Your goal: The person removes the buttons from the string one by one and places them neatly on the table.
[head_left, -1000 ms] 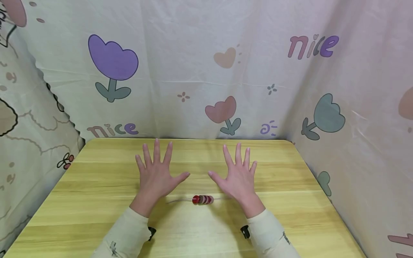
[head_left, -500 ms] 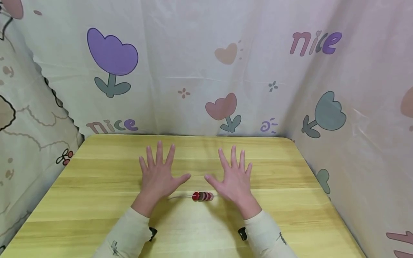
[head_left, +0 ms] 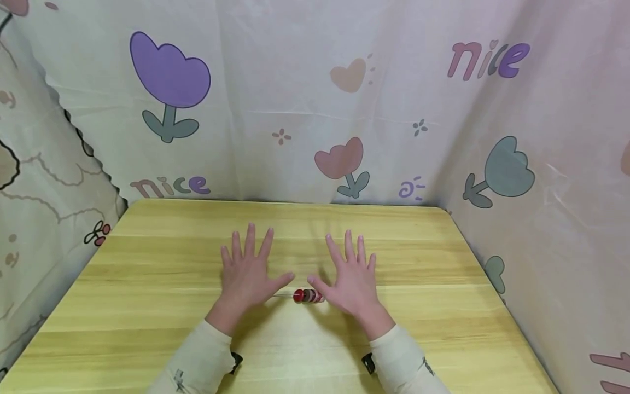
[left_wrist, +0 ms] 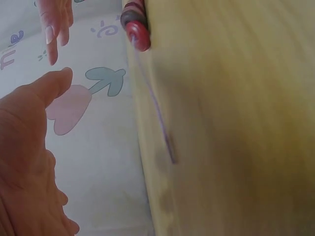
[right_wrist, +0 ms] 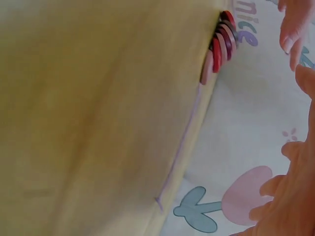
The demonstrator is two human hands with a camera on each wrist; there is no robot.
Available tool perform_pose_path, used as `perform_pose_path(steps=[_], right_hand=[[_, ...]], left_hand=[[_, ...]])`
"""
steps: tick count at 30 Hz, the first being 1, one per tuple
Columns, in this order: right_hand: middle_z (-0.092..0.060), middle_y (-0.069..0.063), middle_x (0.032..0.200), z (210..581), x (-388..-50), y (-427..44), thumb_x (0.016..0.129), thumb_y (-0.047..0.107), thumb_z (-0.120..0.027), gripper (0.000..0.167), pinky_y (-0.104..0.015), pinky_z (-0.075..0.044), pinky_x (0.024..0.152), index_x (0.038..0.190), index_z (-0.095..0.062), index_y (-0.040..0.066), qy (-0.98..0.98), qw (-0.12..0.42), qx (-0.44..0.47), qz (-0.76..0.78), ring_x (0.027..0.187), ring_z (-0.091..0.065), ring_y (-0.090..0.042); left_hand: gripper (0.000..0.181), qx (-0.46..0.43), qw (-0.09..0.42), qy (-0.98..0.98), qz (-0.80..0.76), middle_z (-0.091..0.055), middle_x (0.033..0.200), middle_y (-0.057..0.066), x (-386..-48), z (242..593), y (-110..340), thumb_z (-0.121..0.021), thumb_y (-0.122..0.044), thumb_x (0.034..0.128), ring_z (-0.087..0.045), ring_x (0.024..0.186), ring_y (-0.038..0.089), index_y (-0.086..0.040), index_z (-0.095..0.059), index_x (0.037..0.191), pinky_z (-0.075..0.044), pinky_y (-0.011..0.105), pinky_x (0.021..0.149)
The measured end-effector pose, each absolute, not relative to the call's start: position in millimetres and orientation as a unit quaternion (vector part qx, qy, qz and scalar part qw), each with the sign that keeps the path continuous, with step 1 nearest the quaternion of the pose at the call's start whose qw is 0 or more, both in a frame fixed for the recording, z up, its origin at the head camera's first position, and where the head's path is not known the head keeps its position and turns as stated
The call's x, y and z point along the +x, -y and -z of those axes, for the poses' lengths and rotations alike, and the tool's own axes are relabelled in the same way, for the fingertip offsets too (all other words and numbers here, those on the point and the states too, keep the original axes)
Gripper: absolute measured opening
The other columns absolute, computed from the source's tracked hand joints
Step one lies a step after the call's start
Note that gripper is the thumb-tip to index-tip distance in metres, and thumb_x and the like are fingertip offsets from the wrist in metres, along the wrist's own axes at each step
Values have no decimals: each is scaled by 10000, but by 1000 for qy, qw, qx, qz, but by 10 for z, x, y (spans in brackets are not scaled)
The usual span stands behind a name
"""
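A: Where do the beads [head_left: 308, 296] lie from the hands?

B: Between the left hand [head_left: 246, 279] and the right hand [head_left: 351, 284], on the tabletop [head_left: 123, 273], and a little toward the person from both thumb tips.

A: And the long axis?

B: It runs left to right, across the gap. The red end faces the left hand, the pale end the right. Bare string [left_wrist: 155, 101] trails from the red end, and the right wrist view shows more beyond the pale end.

A: Which hand is nearer?

B: The right, judging by the head view, where its thumb comes up to the pale end or just over it. The left stands farther off, past a stretch of string.

A: Does either touch?

B: Both wrist views show the hand apart from the beads. How high each one is above the tabletop is hard to tell.

A: The grip?

B: Wide on both sides, fingers splayed, nothing held.

A: So a reach would turn on what?

B: Probably on coming down and slightly back toward the person, with each hand facing one end.
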State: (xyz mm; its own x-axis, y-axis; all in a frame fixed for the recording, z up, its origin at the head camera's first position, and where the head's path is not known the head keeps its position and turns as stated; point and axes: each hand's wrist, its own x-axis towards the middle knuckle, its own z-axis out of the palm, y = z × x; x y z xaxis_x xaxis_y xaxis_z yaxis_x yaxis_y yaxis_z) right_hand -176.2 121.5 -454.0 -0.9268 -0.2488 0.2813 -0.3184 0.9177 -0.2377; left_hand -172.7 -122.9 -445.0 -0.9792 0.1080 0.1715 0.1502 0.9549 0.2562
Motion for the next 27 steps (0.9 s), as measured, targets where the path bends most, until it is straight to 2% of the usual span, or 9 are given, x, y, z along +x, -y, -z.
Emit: perform_pose_path(steps=[4,9,13,17,19,22,27], right_hand=[[-64,-153,1640,4575,-1728,-1208,845,779,-511,925,-758,-122,1034,1599,-212,334,969,114,160,-148,1468,-34,-456],[-73,-152,1640,4599,-1712,-1203,850,752,-541,910,-743,-128,1046,1595,-233,329,967,94,172,-162,1469,-43,-450],[-126,-175,1632,4619,-1712,-1198,830,748,-578,913,-729,-163,1049,1581,-300,309,963,66,186,-185,1469,-85,-444],[-215,-168,1611,4640,-1723,-1192,806,708,-657,883,-689,-233,1030,1539,-401,289,955,44,193,-222,1440,-196,-411],[-322,-144,1551,4651,-1732,-1194,791,671,-707,840,-636,-268,1002,1491,-478,266,950,41,198,-237,1384,-286,-367],[-460,-71,1375,4676,-1750,-1199,777,619,-757,742,-528,-299,930,1389,-582,237,944,37,212,-252,1238,-402,-282],[-550,-6,1124,4707,-1756,-1194,779,510,-814,569,-438,-316,832,1218,-671,177,928,12,239,-284,1003,-506,-209]], left_hand=[[1107,-70,69,985,140,65,1641,183,-1704,4505,1211,-569,-804,792,116,1433,514,-241,-95,1618,76,709,1060],[1079,-82,56,984,147,33,1644,175,-1688,4592,1178,-597,-772,803,49,1439,525,-228,-143,1616,3,725,1065],[1039,-99,47,979,172,-61,1639,193,-1676,4642,1167,-635,-719,821,-25,1441,527,-188,-210,1606,-52,715,1075],[954,-119,44,970,206,-232,1592,220,-1672,4665,1172,-692,-626,841,-182,1416,508,-134,-322,1570,-126,681,1088],[883,-130,39,966,220,-352,1527,221,-1674,4671,1171,-712,-582,850,-298,1367,478,-112,-402,1531,-203,659,1074],[752,-146,23,960,239,-495,1398,184,-1671,4667,1162,-742,-501,864,-434,1270,407,-91,-513,1451,-314,620,1023],[579,-173,-22,942,288,-600,1253,113,-1644,4661,1136,-779,-334,875,-551,1167,317,-46,-599,1343,-409,514,998]])
